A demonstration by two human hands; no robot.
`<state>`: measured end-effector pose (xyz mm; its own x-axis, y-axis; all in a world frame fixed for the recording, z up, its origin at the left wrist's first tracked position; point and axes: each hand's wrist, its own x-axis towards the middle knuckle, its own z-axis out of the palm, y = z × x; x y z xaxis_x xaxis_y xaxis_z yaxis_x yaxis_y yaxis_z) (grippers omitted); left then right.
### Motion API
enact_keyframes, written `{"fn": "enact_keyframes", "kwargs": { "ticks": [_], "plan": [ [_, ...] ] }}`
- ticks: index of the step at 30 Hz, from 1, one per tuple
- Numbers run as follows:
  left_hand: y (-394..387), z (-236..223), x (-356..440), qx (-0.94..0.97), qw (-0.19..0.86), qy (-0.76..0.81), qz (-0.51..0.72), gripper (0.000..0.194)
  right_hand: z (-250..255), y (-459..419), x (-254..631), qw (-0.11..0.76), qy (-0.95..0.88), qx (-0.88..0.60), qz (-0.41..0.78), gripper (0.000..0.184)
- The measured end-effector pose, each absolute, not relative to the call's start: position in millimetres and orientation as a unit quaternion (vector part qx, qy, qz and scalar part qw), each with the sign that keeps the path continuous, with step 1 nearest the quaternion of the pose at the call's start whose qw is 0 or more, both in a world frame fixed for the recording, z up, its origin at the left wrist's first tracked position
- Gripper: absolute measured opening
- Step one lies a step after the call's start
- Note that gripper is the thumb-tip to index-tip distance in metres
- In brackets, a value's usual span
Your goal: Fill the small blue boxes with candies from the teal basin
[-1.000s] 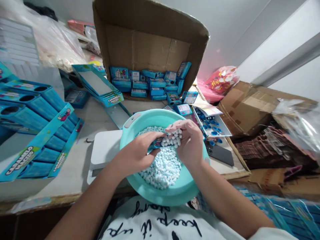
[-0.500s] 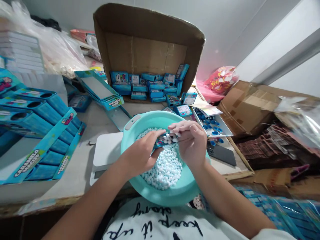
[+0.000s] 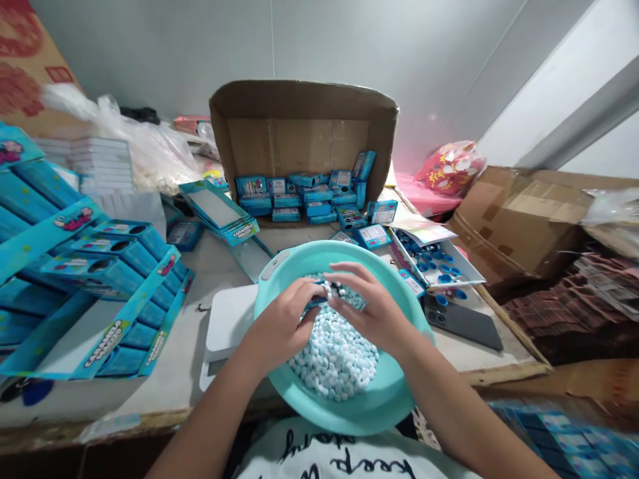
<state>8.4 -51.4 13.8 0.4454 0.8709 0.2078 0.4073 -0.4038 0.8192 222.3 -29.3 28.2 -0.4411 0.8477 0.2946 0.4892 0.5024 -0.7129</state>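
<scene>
Head view: left hand (image 3: 284,324) had thumb and fingers clamped on a small blue box (image 3: 315,301), held above the heap of white pellets (image 3: 337,364) in the turquoise basin (image 3: 344,418). Right hand (image 3: 370,309) was at the box's right end, fingers spread and bent, a few pellets showing between them and the box. Couldn't tell if the right fingers gripped any or just fenced them. Hands hid most of the box, so its fill level was unreadable too.

Risks, my read:
- Spill at the box end. Cause: gaps between right fingers, small loose pellets. Strays would mostly drop into the basin, so low cost.
- Crushed box. Cause: looked like thin card, and the left pinch seemed to carry it.
- Jam. Cause: several pellets crowding one end at once.
- Basin tipping. Near rim appeared to overhang the front of the table (image 3: 188,342); support underneath not visible. Trigger: weight leaned on that side.
- Knocks. Flat white device (image 3: 232,318) sat just left of the basin, phone (image 3: 466,324) just right, white tray (image 3: 476,278) of blue caps (image 3: 446,269) beyond. Cause: basin shoved sideways.
</scene>
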Motion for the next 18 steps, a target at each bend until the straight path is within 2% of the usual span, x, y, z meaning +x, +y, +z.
{"fn": "enact_keyframes", "kwargs": {
  "ticks": [3, 7, 11, 13, 16, 18],
  "plan": [
    [-52.3, 10.8, 8.2, 0.739, 0.386, 0.456, 0.311, 0.038, 28.2, -28.0, 220.9, 0.299, -0.847, -0.371, 0.235, 0.027],
    [-54.8, 7.8, 8.9, 0.715, 0.398, 0.489, 0.302, 0.062, 26.5, -28.1, 225.5, 0.287, -0.861, -0.369, 0.200, 0.020],
    [-55.7, 10.0, 9.7, 0.746, 0.358, 0.491, 0.274, 0.062, 25.6, -29.5, 229.8, 0.239, -0.869, -0.388, 0.191, 0.008],
    [-55.2, 11.1, 9.9, 0.746, 0.354, 0.495, 0.271, 0.060, 26.4, -29.8, 230.8, 0.227, -0.868, -0.397, 0.194, 0.012],
    [-54.5, 11.4, 10.3, 0.743, 0.355, 0.494, 0.281, 0.058, 28.6, -29.8, 232.0, 0.241, -0.861, -0.408, 0.187, 0.008],
    [-54.5, 11.0, 10.4, 0.744, 0.352, 0.489, 0.290, 0.056, 29.4, -29.9, 232.5, 0.244, -0.867, -0.398, 0.174, 0.029]
  ]
}}
